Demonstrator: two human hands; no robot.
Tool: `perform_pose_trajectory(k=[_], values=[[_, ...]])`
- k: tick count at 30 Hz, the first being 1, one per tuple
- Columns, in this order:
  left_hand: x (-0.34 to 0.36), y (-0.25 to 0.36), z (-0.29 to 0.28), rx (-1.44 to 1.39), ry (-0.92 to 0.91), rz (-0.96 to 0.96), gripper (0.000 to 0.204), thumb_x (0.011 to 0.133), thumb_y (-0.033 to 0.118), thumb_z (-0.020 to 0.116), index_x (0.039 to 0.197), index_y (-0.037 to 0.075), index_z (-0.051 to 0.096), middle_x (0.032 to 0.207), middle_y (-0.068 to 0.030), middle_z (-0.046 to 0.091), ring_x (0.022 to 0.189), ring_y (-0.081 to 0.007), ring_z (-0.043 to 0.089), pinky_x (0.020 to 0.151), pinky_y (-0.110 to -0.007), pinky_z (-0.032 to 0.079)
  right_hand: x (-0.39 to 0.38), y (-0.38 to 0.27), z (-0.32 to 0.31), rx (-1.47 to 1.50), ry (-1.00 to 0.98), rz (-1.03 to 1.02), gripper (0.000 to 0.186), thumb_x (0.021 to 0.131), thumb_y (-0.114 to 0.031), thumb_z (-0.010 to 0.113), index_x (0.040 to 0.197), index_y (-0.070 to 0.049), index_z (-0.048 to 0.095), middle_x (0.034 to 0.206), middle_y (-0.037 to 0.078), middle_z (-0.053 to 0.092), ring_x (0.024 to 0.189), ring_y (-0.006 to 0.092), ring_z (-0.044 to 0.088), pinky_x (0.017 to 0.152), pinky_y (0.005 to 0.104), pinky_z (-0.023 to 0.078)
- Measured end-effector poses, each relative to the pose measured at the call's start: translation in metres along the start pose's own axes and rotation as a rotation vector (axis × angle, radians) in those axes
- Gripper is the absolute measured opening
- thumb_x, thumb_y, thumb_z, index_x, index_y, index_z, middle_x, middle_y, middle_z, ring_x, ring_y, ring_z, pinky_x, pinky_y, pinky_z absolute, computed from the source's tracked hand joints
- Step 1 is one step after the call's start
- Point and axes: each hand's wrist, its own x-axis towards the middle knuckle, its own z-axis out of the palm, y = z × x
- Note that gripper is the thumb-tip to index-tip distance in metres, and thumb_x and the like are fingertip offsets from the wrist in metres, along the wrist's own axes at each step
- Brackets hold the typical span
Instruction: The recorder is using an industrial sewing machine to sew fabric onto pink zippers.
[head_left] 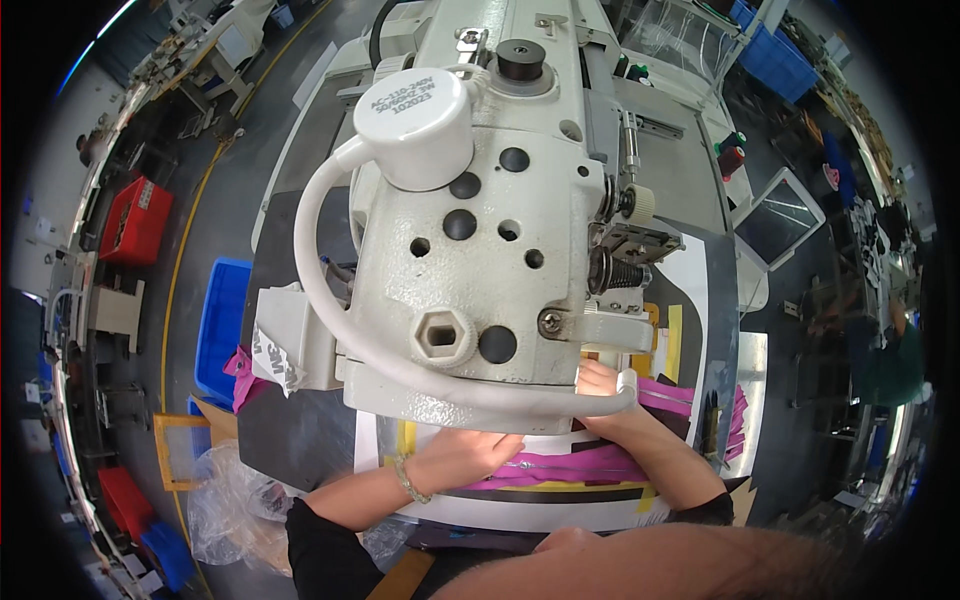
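Observation:
A large white sewing machine head fills the middle and covers much of the work. My left hand, with a beaded bracelet at the wrist, lies flat at its lower edge. The fingers are stretched toward the right, their tips partly hidden under the machine. Beside them runs a magenta fabric piece with a zipper. My right hand reaches up past the machine's right side, near another magenta strip. The white tube and the machine hide most of its fingers, so their grip is unclear.
A curved white tube arches round the machine's left side. More magenta fabric hangs at the table's right edge. On the left stand a blue bin and a clear plastic bag. A tilted screen is at the right.

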Motion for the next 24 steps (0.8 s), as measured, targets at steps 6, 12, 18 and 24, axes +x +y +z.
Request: perform_pose_trajectory(k=[6,12,18,24], values=[[-0.0021,-0.0004,0.0024,-0.101,-0.089,-0.041,0.025,0.086,0.020,0.066,0.103,0.002,0.067,0.107,-0.0121,0.065,0.109,-0.0261,0.062,0.091,-0.036,0.051,-0.0032,0.0007,0.0050,-0.079,0.055,-0.050,0.036,0.085,-0.012,0.053,0.120,-0.006,0.059,0.122,0.013,0.061,0.115,0.0273,0.058,0.095,0.0391,0.048],[0.0007,0.0009,0.0023,-0.040,-0.060,0.000,0.028,0.086,0.020,0.066,0.104,-0.001,0.066,0.110,-0.0137,0.064,0.112,-0.0271,0.059,0.094,-0.036,0.049,-0.0054,0.0062,0.0071,-0.062,0.040,-0.098,0.041,0.081,-0.009,0.054,0.122,-0.006,0.059,0.122,0.012,0.061,0.117,0.0272,0.057,0.095,0.0386,0.048],[0.0009,-0.0003,0.0016,0.016,-0.077,0.017,0.031,0.087,0.021,0.065,0.108,-0.002,0.066,0.116,-0.0139,0.063,0.114,-0.0255,0.059,0.094,-0.035,0.049,-0.0018,0.0042,0.0020,-0.078,0.023,-0.103,0.041,0.080,-0.009,0.056,0.120,-0.006,0.060,0.116,0.011,0.064,0.113,0.0279,0.060,0.093,0.0381,0.049],[-0.0047,-0.0008,0.0058,0.100,-0.085,0.004,0.034,0.090,0.029,0.060,0.109,0.002,0.066,0.123,-0.0123,0.060,0.111,-0.0210,0.060,0.090,-0.033,0.051,0.0017,0.0019,-0.0018,-0.063,0.026,-0.126,0.039,0.077,-0.009,0.059,0.116,-0.005,0.062,0.110,0.010,0.066,0.105,0.0278,0.064,0.090,0.0385,0.051]])
